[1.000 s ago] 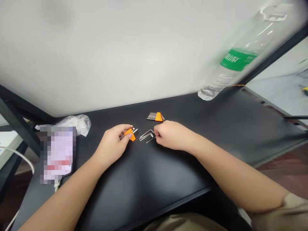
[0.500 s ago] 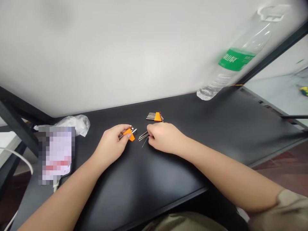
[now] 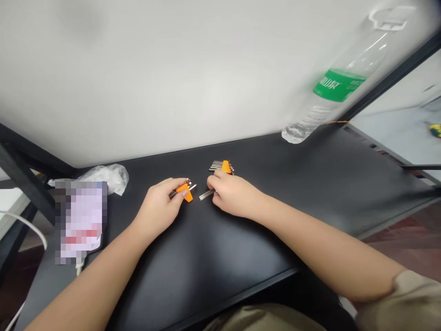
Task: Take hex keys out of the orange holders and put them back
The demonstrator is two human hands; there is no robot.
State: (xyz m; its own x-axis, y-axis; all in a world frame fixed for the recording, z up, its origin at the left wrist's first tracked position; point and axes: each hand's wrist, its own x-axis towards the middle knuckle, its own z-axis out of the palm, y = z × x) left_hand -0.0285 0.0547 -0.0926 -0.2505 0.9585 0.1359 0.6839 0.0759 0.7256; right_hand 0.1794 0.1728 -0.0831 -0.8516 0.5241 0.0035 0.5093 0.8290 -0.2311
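Note:
My left hand [image 3: 161, 205] is closed on a small orange hex-key holder [image 3: 185, 191] with a few metal keys sticking out of it, resting on the black table [image 3: 213, 257]. My right hand [image 3: 234, 195] lies just to its right, fingers curled over loose metal hex keys [image 3: 206, 195] whose ends poke out to the left of my fingers. A second orange holder [image 3: 223, 166] full of hex keys lies right behind my right hand's knuckles.
A clear plastic water bottle [image 3: 339, 82] with a green label stands at the back right. A crumpled clear plastic bag [image 3: 105, 177] and a blurred-out flat object [image 3: 81, 220] lie at the left. A white cable [image 3: 24, 225] hangs at the left edge.
My right hand slid left over the loose hex keys and gathered them under its fingers; the spread-out keys are now mostly hidden. My left hand kept still.

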